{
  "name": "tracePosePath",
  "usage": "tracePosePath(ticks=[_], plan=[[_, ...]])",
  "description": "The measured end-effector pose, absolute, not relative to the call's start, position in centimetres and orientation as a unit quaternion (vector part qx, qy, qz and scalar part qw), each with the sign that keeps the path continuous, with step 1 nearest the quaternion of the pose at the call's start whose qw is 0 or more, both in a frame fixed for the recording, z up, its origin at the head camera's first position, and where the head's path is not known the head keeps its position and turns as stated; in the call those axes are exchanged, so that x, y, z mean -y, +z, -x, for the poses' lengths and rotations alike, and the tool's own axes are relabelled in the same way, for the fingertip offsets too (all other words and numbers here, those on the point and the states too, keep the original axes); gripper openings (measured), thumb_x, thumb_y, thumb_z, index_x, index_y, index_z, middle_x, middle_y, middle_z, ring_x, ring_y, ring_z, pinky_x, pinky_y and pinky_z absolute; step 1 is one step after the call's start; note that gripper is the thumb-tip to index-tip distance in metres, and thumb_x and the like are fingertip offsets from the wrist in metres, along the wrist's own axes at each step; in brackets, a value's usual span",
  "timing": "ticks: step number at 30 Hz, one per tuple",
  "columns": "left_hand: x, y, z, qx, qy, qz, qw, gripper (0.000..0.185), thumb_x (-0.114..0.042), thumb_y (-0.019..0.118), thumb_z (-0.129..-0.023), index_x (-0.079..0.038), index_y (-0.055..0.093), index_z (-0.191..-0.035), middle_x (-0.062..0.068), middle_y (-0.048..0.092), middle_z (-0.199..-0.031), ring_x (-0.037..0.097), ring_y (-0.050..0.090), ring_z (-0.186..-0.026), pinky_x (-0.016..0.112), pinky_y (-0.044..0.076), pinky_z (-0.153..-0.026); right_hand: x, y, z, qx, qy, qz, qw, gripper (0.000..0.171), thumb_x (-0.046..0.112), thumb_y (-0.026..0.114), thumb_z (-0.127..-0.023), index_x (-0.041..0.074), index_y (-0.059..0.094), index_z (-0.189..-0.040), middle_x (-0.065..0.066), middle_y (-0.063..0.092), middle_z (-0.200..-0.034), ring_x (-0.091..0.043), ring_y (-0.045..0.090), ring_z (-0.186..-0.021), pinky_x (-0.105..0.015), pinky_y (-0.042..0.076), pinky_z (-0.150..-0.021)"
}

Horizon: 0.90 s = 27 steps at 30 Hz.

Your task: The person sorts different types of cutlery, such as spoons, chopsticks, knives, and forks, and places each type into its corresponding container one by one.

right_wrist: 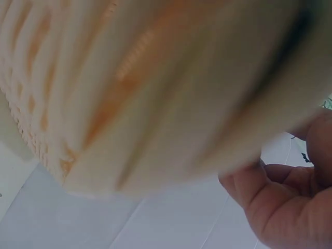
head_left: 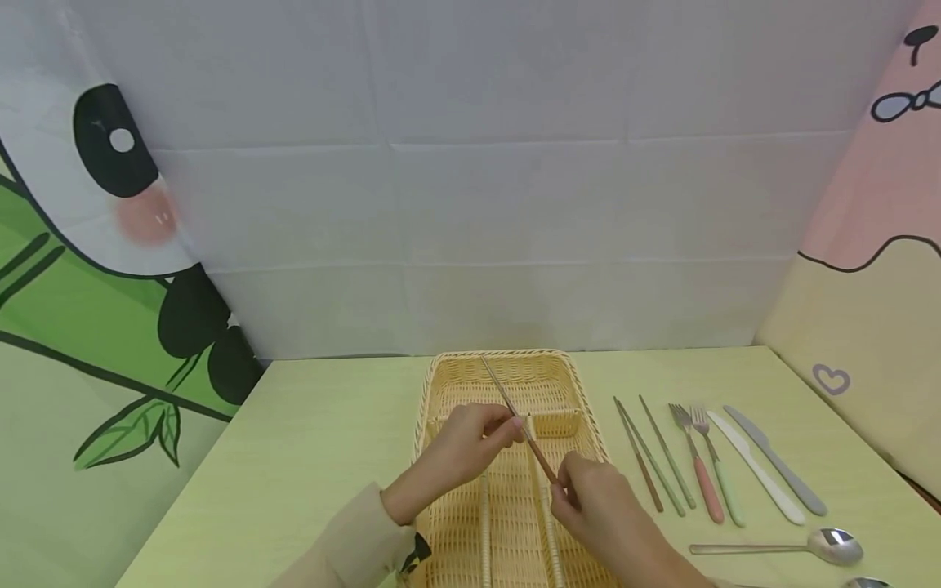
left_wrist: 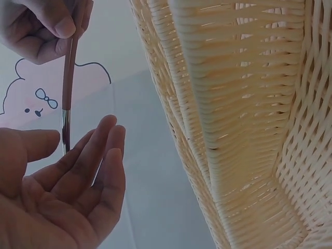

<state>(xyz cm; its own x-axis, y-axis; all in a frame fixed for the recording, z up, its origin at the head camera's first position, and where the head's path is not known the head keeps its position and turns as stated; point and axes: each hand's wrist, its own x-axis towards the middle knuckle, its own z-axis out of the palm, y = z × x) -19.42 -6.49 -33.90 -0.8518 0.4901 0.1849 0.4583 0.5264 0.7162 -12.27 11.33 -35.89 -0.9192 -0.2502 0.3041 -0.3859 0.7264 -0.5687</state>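
The chopstick, brown at the handle and silver toward the tip, is held in the air above the basket. It slants, silver tip pointing away from the person and to the left, handle end nearer. The right hand grips the brown end between thumb and curled fingers. The left hand is at the silver portion, which passes between thumb and forefinger; its fingers are loosely extended, the thumb just beside the metal. Firm contact there cannot be confirmed.

The basket is of pale weave, with one crosswise compartment at the far end and three lengthwise ones nearer. It stands on the pale tabletop. To its right, in order: a brown chopstick, two green chopsticks, a pink-handled fork, a green-handled fork, a white knife and a grey knife. Nearer the person lies a spoon; a second spoon is cut by the frame edge.
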Motion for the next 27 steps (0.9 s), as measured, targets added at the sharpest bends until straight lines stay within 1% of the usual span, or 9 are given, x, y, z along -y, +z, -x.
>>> tracePosePath(ticks=[4, 6, 10, 13, 17, 23, 25, 27], plan=[[6.46, -33.98, 19.43, -0.874, 0.409, -0.262, 0.017, 0.028, -0.031, 0.047, -0.095, -0.013, 0.068, -0.089, 0.001, 0.07, -0.083, 0.016, 0.066, -0.079, 0.026, 0.05, -0.067, -11.28, -35.95, 12.28, 0.922, 0.325, -0.18, 0.109, 0.014, -0.002, 0.06, -0.078, 0.007, 0.052, -0.07, 0.006, 0.047, -0.055, 0.003, 0.034, -0.042, -0.011, 0.031, -0.036], [6.44, -33.98, 19.4, -0.871, 0.419, -0.254, 0.025, 0.028, -0.03, 0.047, -0.095, -0.013, 0.068, -0.089, 0.001, 0.07, -0.082, 0.016, 0.065, -0.077, 0.025, 0.05, -0.067, -11.23, -35.98, 12.28, 0.922, 0.324, -0.182, 0.112, 0.014, -0.002, 0.06, -0.078, 0.007, 0.052, -0.07, 0.006, 0.046, -0.055, 0.003, 0.034, -0.043, -0.011, 0.031, -0.036], [6.41, -33.86, 19.26, -0.859, 0.449, -0.243, 0.042, 0.027, -0.026, 0.048, -0.095, -0.01, 0.068, -0.088, 0.006, 0.07, -0.081, 0.02, 0.066, -0.077, 0.023, 0.05, -0.067, -11.14, -36.0, 12.29, 0.921, 0.324, -0.184, 0.116, 0.015, -0.001, 0.06, -0.078, 0.008, 0.052, -0.07, 0.006, 0.046, -0.055, 0.003, 0.033, -0.044, -0.011, 0.03, -0.037], [6.39, -33.71, 19.11, -0.853, 0.463, -0.235, 0.047, 0.026, -0.026, 0.049, -0.095, -0.009, 0.067, -0.087, 0.006, 0.07, -0.079, 0.022, 0.066, -0.077, 0.022, 0.05, -0.067, -11.12, -36.0, 12.26, 0.92, 0.326, -0.185, 0.115, 0.015, -0.001, 0.06, -0.079, 0.008, 0.052, -0.07, 0.007, 0.045, -0.055, 0.003, 0.033, -0.044, -0.011, 0.03, -0.037], [6.34, -33.53, 18.94, -0.853, 0.468, -0.225, 0.045, 0.025, -0.025, 0.05, -0.095, -0.009, 0.068, -0.086, 0.003, 0.069, -0.076, 0.018, 0.066, -0.074, 0.023, 0.05, -0.066, -11.11, -36.03, 12.24, 0.918, 0.327, -0.191, 0.121, 0.015, -0.002, 0.06, -0.079, 0.007, 0.052, -0.071, 0.006, 0.046, -0.055, 0.004, 0.033, -0.045, -0.011, 0.031, -0.037], [6.31, -33.37, 18.75, -0.848, 0.481, -0.216, 0.043, 0.023, -0.022, 0.05, -0.094, -0.009, 0.067, -0.085, 0.005, 0.069, -0.076, 0.009, 0.064, -0.07, 0.025, 0.051, -0.067, -11.15, -36.08, 12.24, 0.914, 0.329, -0.203, 0.124, 0.011, -0.002, 0.061, -0.08, 0.005, 0.054, -0.074, 0.003, 0.052, -0.058, 0.005, 0.037, -0.046, -0.01, 0.034, -0.039], [6.3, -33.37, 18.73, -0.847, 0.484, -0.215, 0.042, 0.024, -0.023, 0.05, -0.094, -0.008, 0.066, -0.085, 0.005, 0.069, -0.076, 0.009, 0.064, -0.069, 0.026, 0.051, -0.068, -11.16, -36.07, 12.23, 0.913, 0.332, -0.204, 0.123, 0.01, -0.002, 0.061, -0.08, 0.004, 0.055, -0.075, 0.002, 0.054, -0.06, 0.005, 0.038, -0.047, -0.01, 0.035, -0.04], [6.31, -33.38, 18.73, -0.847, 0.486, -0.213, 0.041, 0.024, -0.023, 0.05, -0.094, -0.008, 0.066, -0.084, 0.004, 0.069, -0.075, 0.012, 0.066, -0.071, 0.026, 0.051, -0.069, -11.13, -36.02, 12.21, 0.912, 0.335, -0.203, 0.123, 0.009, -0.001, 0.061, -0.08, 0.004, 0.055, -0.075, 0.002, 0.054, -0.06, 0.005, 0.039, -0.047, -0.01, 0.035, -0.041]])
